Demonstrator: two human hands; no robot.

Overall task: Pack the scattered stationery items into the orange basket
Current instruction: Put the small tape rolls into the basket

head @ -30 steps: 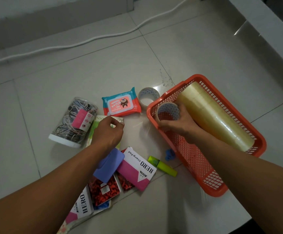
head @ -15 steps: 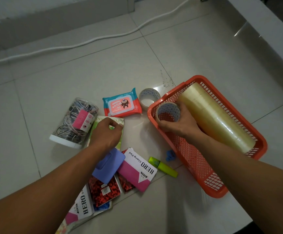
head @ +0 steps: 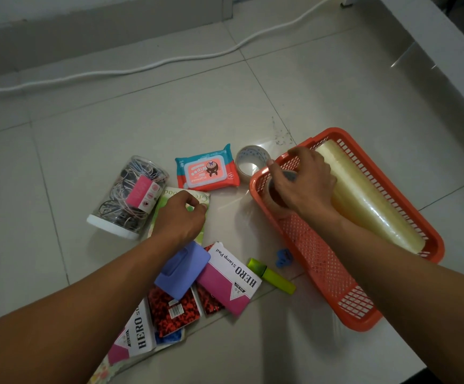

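The orange basket (head: 333, 275) sits on the floor at the right, with a long clear film roll (head: 369, 195) lying inside along its far wall. My right hand (head: 302, 184) is in the basket's near-left corner, fingers closed over a tape roll (head: 276, 195) that rests against the wall. My left hand (head: 180, 217) presses down on a green and white packet (head: 175, 194), fingertips pinching its edge. A second tape roll (head: 251, 162) stands on the floor just outside the basket.
On the floor lie a wipes pack (head: 207, 170), a clear tub of rubber bands (head: 131, 195), a purple holder (head: 180, 268), two HERO stamp pad boxes (head: 230, 278), red clip packets (head: 174, 311), a green highlighter (head: 271, 275) and a blue clip (head: 282, 257). A white cable (head: 142, 69) runs behind.
My right hand has turned over the tape roll and pushed it lower into the basket corner, so the roll is mostly covered. My left hand has stayed on the green packet.
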